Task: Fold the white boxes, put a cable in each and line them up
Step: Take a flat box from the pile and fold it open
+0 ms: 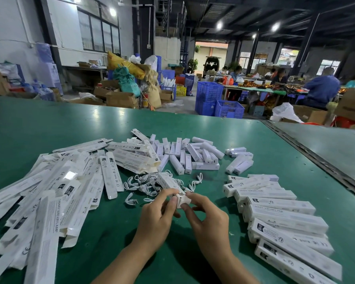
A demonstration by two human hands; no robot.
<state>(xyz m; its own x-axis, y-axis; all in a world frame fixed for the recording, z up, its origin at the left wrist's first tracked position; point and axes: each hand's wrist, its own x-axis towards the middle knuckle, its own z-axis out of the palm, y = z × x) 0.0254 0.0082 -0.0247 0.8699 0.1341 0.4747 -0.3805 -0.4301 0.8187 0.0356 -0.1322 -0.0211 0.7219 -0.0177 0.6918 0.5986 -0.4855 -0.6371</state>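
Just above the cables (146, 188), pinching the white box (168, 183) at its near end with left hand (160, 210) and right hand (205, 214) equally close, pointing its length away leftward, probably tucking flaps

1. Left forearm (119, 261): enters from the lower edge, angled up and right.
2. Left hand (159, 212): back upward, fingers curled, thumb and forefinger pinching the near end of a white box (169, 182).
3. Right forearm (230, 263): enters from the lower edge, angled up and left.
4. Right hand (208, 215): back upward, fingers curled, pinching the same end from the opposite side.
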